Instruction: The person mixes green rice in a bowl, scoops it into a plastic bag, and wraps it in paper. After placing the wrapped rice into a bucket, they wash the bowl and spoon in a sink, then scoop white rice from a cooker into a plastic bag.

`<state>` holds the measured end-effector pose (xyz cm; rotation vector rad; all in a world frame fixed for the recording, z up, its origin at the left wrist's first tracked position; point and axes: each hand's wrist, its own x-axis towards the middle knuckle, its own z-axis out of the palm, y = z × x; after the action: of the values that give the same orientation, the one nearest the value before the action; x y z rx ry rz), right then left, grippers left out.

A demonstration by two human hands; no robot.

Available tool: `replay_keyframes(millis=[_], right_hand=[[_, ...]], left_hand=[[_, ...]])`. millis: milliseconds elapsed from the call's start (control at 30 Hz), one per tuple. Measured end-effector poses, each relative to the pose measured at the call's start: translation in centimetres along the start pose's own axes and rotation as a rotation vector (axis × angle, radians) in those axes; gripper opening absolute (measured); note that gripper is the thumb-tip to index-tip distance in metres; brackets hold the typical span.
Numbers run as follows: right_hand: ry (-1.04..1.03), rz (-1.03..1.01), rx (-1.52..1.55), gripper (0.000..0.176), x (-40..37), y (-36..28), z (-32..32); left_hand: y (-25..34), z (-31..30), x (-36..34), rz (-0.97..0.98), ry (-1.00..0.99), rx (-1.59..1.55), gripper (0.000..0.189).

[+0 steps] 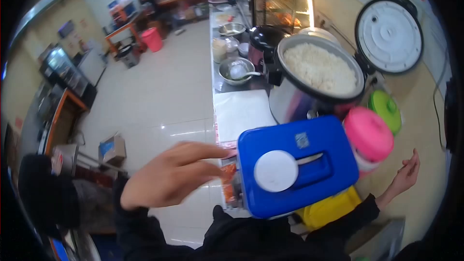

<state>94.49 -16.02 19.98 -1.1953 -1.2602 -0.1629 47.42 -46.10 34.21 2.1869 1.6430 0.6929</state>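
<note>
My left hand (176, 174) is stretched out in the air just left of a blue lidded box (309, 135), its fingers apart and holding nothing. On the blue lid lies a round white lid (276, 170), with a pale handle (310, 159) beside it in the recess. To the right, my right hand (407, 174) is near a pink-lidded container (368, 134), fingers spread and nothing held. Behind the blue box stands a large open cooker (302, 99) full of white rice (319, 69), its lid (389, 35) raised.
Metal bowls (236, 71) and white paper (244, 111) lie along the counter. A green-lidded container (385, 111) is by the wall, and a yellow item (331, 208) sits below the blue box. A lit display case (282, 2) stands behind. A dark-clothed person (41, 193) is at the lower left.
</note>
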Motion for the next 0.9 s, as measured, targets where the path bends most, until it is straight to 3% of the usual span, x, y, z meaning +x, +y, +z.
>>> replay_keyframes(millis=[100,200,267,333,433,467,500,533,567,633,667,700,800,900], right_hand=[[0.292,0.284,0.263,0.038,-8.1,-8.7,-4.5],[0.526,0.310,0.355,0.044,-13.8,-19.1,-4.5],[0.401,0.129,0.490,0.045,-18.1,-24.0,-4.1],[0.238,-0.017,0.556,0.038,-23.3,-29.6,-2.1],[-0.447,-0.262,0.581,0.028,-31.7,-38.0,0.7],[-0.738,-0.040,0.674,0.020,-33.8,-40.0,1.1],[-0.989,0.215,0.696,0.024,-35.8,-42.0,1.5],[-1.089,0.196,0.779,0.030,-38.2,-41.7,2.3],[-1.119,0.318,0.786,0.029,-39.8,-41.5,3.2],[-1.151,0.582,0.795,0.028,-42.3,-40.8,4.8],[-1.226,0.654,0.711,0.027,-42.6,-39.6,5.9],[-1.232,0.517,0.593,0.026,-41.9,-38.6,7.0],[-1.178,0.439,0.438,0.022,-41.1,-37.0,9.7],[-1.107,0.432,0.406,0.019,-41.6,-35.2,13.5]], left_hand=[[-5.0,-0.5,-12.2,-0.325,0.157,-0.183,0.005],[-8.7,1.5,-19.2,-0.492,0.340,-0.204,0.005],[-10.3,2.8,-21.5,-0.542,0.352,-0.136,0.008],[-11.1,4.6,-21.2,-0.384,0.513,-0.148,0.015],[-11.9,10.9,-19.1,-0.069,0.869,-0.055,0.042],[-12.1,13.5,-19.1,0.118,0.880,-0.001,0.047],[-13.8,15.8,-19.5,0.244,0.860,0.065,0.050],[-15.6,18.2,-19.9,0.371,0.837,0.128,0.053],[-18.5,21.0,-20.3,0.434,0.780,0.198,0.054],[-20.5,20.7,-19.6,0.260,0.702,0.201,0.053],[-21.9,19.8,-18.3,0.033,0.680,0.143,0.053],[-22.9,18.5,-16.3,-0.190,0.655,0.091,0.052],[-27.5,15.3,-12.1,-0.314,0.717,-0.118,0.037],[-33.0,14.4,-8.3,-0.229,0.501,-0.105,0.022]])
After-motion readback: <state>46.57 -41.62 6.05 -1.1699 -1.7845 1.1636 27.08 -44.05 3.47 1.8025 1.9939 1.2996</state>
